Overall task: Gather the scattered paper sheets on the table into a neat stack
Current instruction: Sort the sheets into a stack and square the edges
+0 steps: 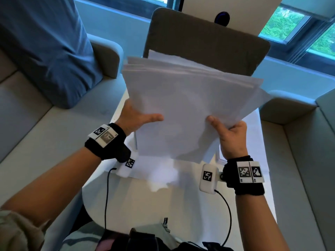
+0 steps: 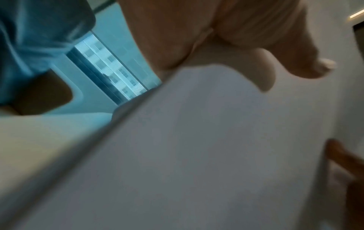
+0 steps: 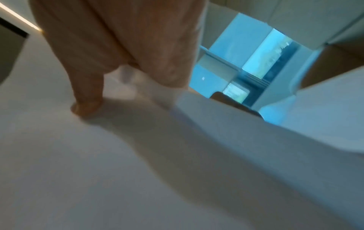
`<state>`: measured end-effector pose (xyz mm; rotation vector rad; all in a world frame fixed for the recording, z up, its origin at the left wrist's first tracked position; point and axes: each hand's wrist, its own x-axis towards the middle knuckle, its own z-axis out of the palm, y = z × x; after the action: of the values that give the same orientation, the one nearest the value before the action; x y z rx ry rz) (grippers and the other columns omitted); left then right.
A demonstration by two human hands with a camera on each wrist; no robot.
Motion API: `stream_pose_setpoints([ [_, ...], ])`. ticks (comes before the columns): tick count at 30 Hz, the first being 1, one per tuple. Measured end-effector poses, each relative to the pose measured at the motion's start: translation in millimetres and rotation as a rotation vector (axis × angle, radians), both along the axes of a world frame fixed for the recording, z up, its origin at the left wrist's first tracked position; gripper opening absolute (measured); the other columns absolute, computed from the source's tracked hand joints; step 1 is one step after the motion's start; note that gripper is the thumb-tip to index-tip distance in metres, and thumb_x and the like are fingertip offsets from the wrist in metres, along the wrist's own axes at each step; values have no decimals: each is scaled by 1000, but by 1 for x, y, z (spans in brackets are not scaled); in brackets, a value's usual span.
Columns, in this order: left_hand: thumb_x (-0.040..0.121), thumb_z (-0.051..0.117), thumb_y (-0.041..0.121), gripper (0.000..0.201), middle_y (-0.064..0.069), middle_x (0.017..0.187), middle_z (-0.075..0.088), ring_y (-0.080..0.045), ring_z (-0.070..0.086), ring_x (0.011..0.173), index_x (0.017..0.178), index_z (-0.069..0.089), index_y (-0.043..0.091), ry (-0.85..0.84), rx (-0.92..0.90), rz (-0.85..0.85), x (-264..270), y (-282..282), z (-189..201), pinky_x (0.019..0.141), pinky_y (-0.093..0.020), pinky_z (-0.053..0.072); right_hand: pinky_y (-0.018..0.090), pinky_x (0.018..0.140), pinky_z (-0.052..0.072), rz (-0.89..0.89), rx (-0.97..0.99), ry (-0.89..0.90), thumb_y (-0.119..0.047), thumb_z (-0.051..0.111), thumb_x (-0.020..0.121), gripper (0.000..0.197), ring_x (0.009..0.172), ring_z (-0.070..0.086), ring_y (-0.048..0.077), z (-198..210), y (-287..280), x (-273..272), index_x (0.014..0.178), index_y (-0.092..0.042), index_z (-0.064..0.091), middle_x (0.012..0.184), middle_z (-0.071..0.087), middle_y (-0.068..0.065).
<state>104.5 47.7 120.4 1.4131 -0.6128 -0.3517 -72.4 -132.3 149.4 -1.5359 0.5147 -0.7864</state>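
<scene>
Fingers hidden behind sheets; your thumbs pinch front face. Head view: left hand [image 1: 135,118] and right hand [image 1: 231,136] hold paper stack [image 1: 188,105] tilted above table [image 1: 137,201]; top edges fanned, uneven. Sofa [image 1: 27,124] flanks left. Left wrist view: thumb [image 2: 307,62] on stack, blurry. Right wrist view: thumb [image 3: 86,96] pressed on stack.

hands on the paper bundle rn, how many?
2. The left hand grips the left edge of the paper bundle, thumb on top; the right hand grips its lower right corner. Fingers beneath are hidden.
</scene>
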Motion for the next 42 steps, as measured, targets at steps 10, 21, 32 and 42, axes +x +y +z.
stream_pose_setpoints([
  [10, 38, 91, 41, 41, 17, 76, 72, -1, 66, 73, 75, 75, 33, 35, -86, 37, -12, -7, 3, 67, -19, 53, 23, 65, 53, -24, 39, 81, -19, 89, 53, 33, 73, 68, 7, -21, 3, -2, 80, -20, 70, 77, 73, -10],
  [21, 54, 91, 27, 34, 14, 80, 70, -6, 66, 73, 80, 69, 22, -117, -39, 104, -17, -13, 25, 66, -22, 54, 25, 65, 53, -98, 82, -51, -16, 90, 56, 28, 73, 67, 9, -14, 7, 2, 76, -19, 70, 77, 73, -8],
  [32, 57, 86, 11, 34, 5, 83, 66, 1, 64, 70, 82, 65, 22, -14, 9, 116, -22, -13, 6, 62, -15, 51, 20, 59, 52, -116, 88, -6, -21, 81, 57, 25, 65, 65, 3, -24, 9, 8, 77, -17, 67, 68, 70, -10],
  [42, 71, 84, 25, 81, -18, 141, 42, -29, 48, 126, 136, 38, 12, -751, -33, 181, -19, -9, 33, 107, -39, 38, 17, 61, 50, -124, -7, 124, -8, 81, 70, 23, 66, 63, -4, -41, 2, 4, 88, -10, 67, 84, 68, 0],
])
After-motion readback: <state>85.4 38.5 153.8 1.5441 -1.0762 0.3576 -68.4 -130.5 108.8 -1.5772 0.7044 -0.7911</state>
